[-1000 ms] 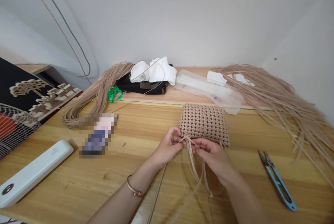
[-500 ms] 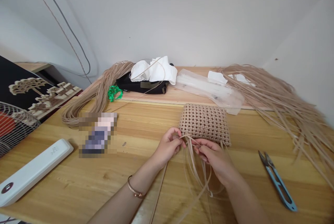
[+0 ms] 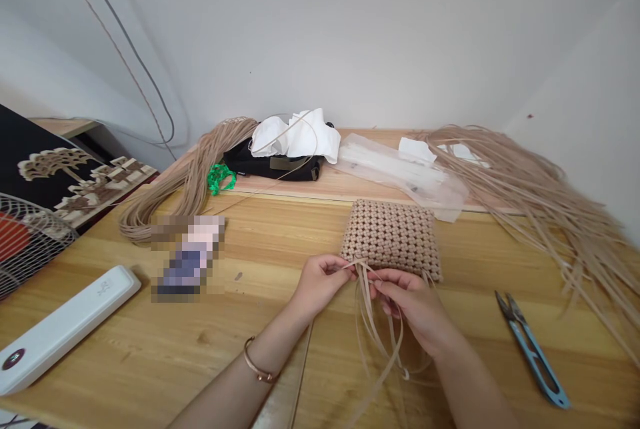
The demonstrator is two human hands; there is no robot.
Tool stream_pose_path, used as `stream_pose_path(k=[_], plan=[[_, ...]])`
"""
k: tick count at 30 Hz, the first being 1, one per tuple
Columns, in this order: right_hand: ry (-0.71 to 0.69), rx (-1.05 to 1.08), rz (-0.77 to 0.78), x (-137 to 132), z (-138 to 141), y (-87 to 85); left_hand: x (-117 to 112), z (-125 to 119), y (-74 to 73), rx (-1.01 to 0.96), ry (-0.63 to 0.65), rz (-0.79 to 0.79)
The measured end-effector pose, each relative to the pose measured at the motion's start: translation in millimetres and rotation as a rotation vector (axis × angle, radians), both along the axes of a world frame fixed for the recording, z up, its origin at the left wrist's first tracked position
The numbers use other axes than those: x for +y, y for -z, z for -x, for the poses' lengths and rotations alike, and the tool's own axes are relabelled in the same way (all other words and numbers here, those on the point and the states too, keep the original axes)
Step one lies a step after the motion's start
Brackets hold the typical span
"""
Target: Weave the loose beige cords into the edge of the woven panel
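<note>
Nearest the camera, two bare forearms reach in over the pale wooden surface (image 3: 125,349), the left one wearing a thin rose-gold bangle (image 3: 257,365). Loose flat beige weaving strips (image 3: 380,342) trail down from the near edge of the tan woven rectangular mat (image 3: 393,237) and curl on the wood between the two wrists. The left hand (image 3: 320,281) sits just at the near-left corner of the mat, fingers closed in a pinch on a strip end. The right hand (image 3: 413,299) is right beside it, at the mat's near edge, fingers curled shut around strips of the same bunch; fingertips of the two hands nearly meet. The mat itself lies flat on the surface, its near edge touching both hands.

To the right of the mat, apart from it, lie blue-handled thread snips (image 3: 533,347). Well to the left of the mat rests a long white rounded case (image 3: 65,329), and between that and the mat is a blurred-out patch I can't read.

Beyond the mat, just behind its far-right corner, a clear plastic bag (image 3: 400,175) lies on a raised wooden ledge. Behind the mat to the left sits a black pouch (image 3: 273,165) with crumpled white tissue (image 3: 297,134) on top, and a green plastic tie (image 3: 219,177) beside it. A coiled bundle of beige strips (image 3: 185,182) sprawls far left of the mat; a big loose fan of beige strips (image 3: 540,195) spreads far right of it.
</note>
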State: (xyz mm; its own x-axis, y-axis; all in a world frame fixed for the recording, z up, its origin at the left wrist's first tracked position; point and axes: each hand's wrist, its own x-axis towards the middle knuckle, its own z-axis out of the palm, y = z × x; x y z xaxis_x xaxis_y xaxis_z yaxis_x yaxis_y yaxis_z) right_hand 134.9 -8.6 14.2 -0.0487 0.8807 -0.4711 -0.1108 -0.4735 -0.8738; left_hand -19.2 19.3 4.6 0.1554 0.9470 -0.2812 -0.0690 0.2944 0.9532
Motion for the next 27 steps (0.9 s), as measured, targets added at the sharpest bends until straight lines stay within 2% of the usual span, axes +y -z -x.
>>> stream_pose_path(k=[6,12,20,27], plan=[[-0.023,-0.001,-0.001,-0.1,-0.3,0.3,-1.7,0.1,1.2,0.017,0.036,-0.007],[-0.031,0.001,0.016,-0.4,0.9,-1.7,-2.1,0.3,-2.6,-0.058,0.227,-0.027],[-0.002,0.026,0.015,-1.0,2.0,-4.5,-1.3,0.1,-2.2,-0.025,0.183,0.041],[-0.008,0.070,0.026,-0.5,1.2,-3.7,-5.2,1.4,-6.7,-0.174,0.262,0.222]])
